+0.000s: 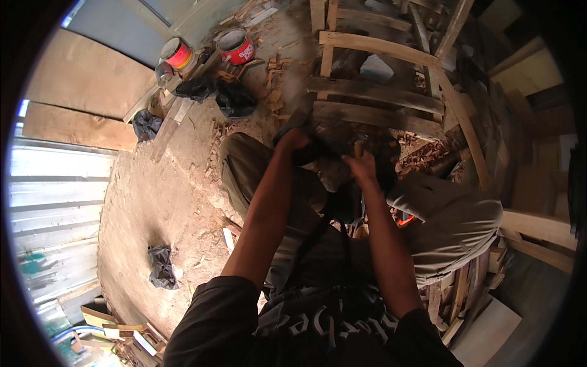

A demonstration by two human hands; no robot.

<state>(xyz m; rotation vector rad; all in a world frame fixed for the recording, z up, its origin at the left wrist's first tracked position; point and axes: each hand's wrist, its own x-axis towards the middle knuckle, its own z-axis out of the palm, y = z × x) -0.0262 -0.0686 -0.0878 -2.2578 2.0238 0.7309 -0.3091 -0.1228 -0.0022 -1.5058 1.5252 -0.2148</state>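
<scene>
My left hand (295, 140) is closed at a dark, blurred object in front of my lap; its kind is lost in shadow. A little to the right, my right hand (363, 166) wraps round a short wooden-handled tool (358, 148) that stands upright from the fist. Its upper end looks like a small hammer head, but it is too dark to be sure. Both forearms reach forward between my bent knees. Deep shadow hides the ground between the hands. A small orange-red item (405, 220) shows beside my right thigh.
Ahead stands a wooden frame with slats (379, 46). Two red buckets, one with a yellow band (177, 54) and one plain-rimmed (235, 46), stand far left near black plastic bags (235, 101). Another black bag (162, 267) lies left. Wood chips, planks and corrugated metal (55, 183) surround me.
</scene>
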